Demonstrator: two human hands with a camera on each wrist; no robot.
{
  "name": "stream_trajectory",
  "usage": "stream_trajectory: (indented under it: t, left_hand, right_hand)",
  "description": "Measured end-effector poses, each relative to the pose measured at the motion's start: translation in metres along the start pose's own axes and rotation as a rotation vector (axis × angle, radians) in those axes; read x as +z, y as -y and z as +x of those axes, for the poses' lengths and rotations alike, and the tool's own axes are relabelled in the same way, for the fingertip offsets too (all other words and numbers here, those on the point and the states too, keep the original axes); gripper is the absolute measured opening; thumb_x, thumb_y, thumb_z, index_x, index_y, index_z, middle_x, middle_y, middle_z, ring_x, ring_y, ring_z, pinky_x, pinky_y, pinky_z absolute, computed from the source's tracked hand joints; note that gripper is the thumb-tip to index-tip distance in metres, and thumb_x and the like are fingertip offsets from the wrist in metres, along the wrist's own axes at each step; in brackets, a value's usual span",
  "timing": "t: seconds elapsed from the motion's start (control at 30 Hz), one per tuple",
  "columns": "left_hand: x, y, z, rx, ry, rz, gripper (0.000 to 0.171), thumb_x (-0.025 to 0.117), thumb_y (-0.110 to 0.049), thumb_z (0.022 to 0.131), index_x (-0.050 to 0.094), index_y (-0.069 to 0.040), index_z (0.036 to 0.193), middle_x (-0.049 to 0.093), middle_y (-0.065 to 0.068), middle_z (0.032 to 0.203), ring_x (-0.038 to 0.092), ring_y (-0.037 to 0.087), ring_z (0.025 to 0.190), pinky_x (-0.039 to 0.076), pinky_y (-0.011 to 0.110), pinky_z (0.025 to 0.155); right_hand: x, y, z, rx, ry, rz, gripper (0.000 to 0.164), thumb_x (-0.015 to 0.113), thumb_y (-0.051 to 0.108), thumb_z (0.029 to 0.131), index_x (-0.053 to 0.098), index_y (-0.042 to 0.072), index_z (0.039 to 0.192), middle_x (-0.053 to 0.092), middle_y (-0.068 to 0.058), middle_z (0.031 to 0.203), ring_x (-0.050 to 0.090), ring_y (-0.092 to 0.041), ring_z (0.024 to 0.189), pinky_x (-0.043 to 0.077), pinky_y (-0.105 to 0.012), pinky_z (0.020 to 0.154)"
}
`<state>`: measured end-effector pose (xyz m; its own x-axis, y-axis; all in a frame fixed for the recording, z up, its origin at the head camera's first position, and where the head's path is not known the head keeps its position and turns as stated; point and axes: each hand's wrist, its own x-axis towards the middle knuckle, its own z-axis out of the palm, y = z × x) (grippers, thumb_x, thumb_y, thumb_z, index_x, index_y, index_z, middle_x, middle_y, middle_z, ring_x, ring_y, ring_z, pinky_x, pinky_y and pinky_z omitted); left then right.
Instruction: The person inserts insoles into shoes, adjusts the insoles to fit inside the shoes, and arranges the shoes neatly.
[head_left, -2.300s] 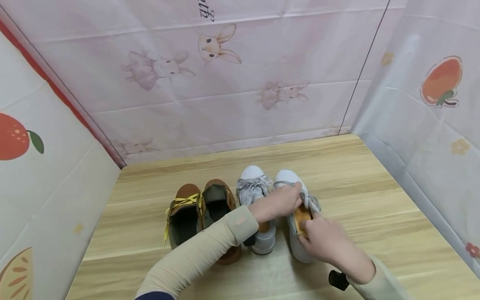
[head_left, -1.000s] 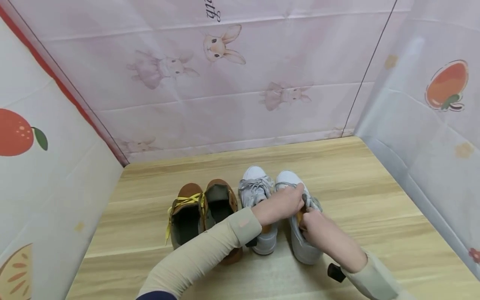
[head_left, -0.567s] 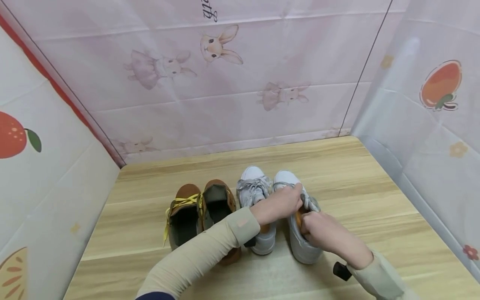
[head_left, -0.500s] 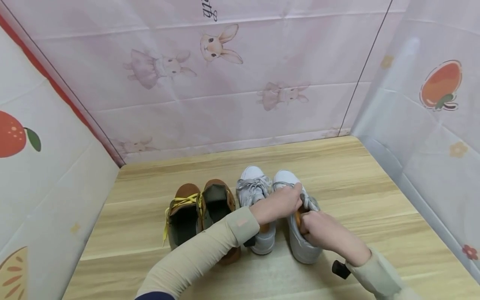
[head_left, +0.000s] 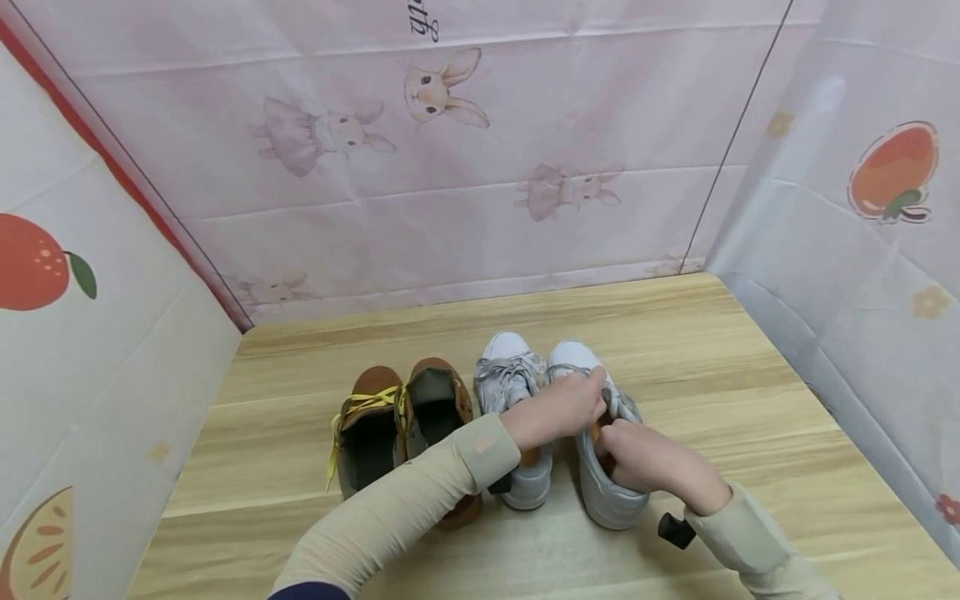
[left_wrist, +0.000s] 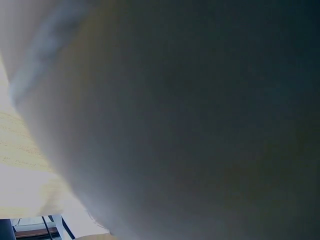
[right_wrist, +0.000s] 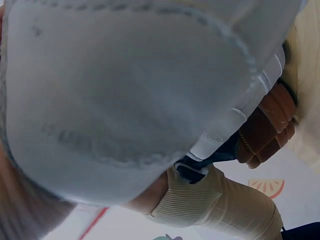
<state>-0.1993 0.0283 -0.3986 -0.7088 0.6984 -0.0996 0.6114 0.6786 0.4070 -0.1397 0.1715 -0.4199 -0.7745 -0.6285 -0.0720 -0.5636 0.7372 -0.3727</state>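
Note:
In the head view a white sneaker (head_left: 611,497) with grey laces stands on the wooden table. My left hand (head_left: 562,406) grips it near the laces and tongue, its fingertips partly hidden. My right hand (head_left: 641,457) reaches into the opening from the heel side. Its fingers are out of sight inside the shoe, beside a bit of orange insole (head_left: 597,429). Left of it is the matching white sneaker (head_left: 528,487), partly behind my left wrist. The right wrist view is mostly filled by a white sneaker's heel (right_wrist: 115,100); the left wrist view is dark and blurred.
A pair of brown shoes, the left one (head_left: 375,381) with yellow laces and the right one (head_left: 432,385) partly under my left sleeve (head_left: 405,492), stands left of the sneakers. Printed cloth walls border the wooden table (head_left: 720,358) at the back and sides.
My right hand has gone deeper into the sneaker, so its fingers and most of the orange insole are hidden now. The left hand has stayed at the laces.

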Motion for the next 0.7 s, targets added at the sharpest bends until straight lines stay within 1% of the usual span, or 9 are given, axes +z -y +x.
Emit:
stream_trajectory:
  t: [0.1,0.17,0.23,0.33,0.47,0.6,0.7]
  left_hand:
    - [0.0004,0.0005,0.0006,0.005,0.002,-0.007,0.007,0.042,-0.017,0.099,0.042,-0.010,0.099,0.043,0.000,0.064,0.041,0.010,0.043,0.032,0.019,0.038]
    - [0.0008,0.0012,0.0010,0.017,-0.006,0.010,0.007,0.042,-0.017,0.098,0.043,-0.009,0.099,0.043,0.000,0.065,0.042,0.011,0.045,0.033,0.019,0.039]
    - [0.0011,0.0022,0.0014,0.032,-0.016,0.023,0.008,0.043,-0.017,0.098,0.043,-0.009,0.100,0.044,0.001,0.066,0.043,0.011,0.046,0.034,0.020,0.040]
    - [0.0012,0.0034,0.0017,0.044,-0.019,0.039,0.008,0.043,-0.017,0.098,0.044,-0.009,0.100,0.045,0.000,0.067,0.044,0.011,0.049,0.035,0.020,0.042]
    - [0.0005,0.0037,0.0018,0.041,-0.007,0.027,0.008,0.042,-0.017,0.098,0.043,-0.009,0.101,0.045,0.001,0.067,0.045,0.011,0.049,0.036,0.021,0.042]
    - [-0.0004,0.0029,0.0015,0.047,-0.006,0.010,0.007,0.042,-0.016,0.098,0.043,-0.009,0.100,0.045,0.001,0.068,0.044,0.011,0.048,0.036,0.021,0.042]
    - [-0.0016,0.0031,-0.0001,0.053,-0.005,0.004,0.008,0.041,-0.016,0.098,0.043,-0.009,0.100,0.045,0.001,0.067,0.043,0.011,0.048,0.035,0.021,0.042]
  right_hand:
    - [-0.0001,0.0008,0.0001,0.008,0.005,-0.003,0.035,0.054,-0.014,0.061,0.046,0.019,0.054,0.035,0.012,0.053,0.031,-0.004,0.050,0.030,-0.020,0.045]
    - [-0.0005,0.0019,0.0005,0.010,0.007,-0.010,0.035,0.054,-0.015,0.061,0.045,0.018,0.054,0.034,0.011,0.053,0.031,-0.004,0.050,0.030,-0.020,0.045]
    - [-0.0010,0.0034,0.0013,0.003,0.002,-0.039,0.035,0.055,-0.016,0.061,0.045,0.017,0.054,0.034,0.011,0.053,0.031,-0.005,0.050,0.030,-0.021,0.044]
    - [-0.0008,0.0050,0.0027,0.016,0.014,-0.083,0.033,0.057,-0.015,0.062,0.046,0.015,0.056,0.034,0.010,0.053,0.031,-0.006,0.050,0.031,-0.022,0.045]
    - [0.0013,0.0063,0.0040,0.056,0.031,-0.137,0.029,0.060,-0.013,0.067,0.049,0.013,0.060,0.038,0.007,0.055,0.034,-0.009,0.051,0.034,-0.026,0.046]
    - [0.0035,0.0057,0.0046,0.068,0.029,-0.219,0.025,0.062,-0.011,0.068,0.050,0.011,0.065,0.040,0.003,0.057,0.035,-0.013,0.051,0.036,-0.029,0.046]
    - [0.0046,0.0066,0.0058,0.082,0.046,-0.241,0.024,0.063,-0.011,0.069,0.051,0.011,0.067,0.040,0.002,0.057,0.036,-0.013,0.051,0.037,-0.030,0.046]
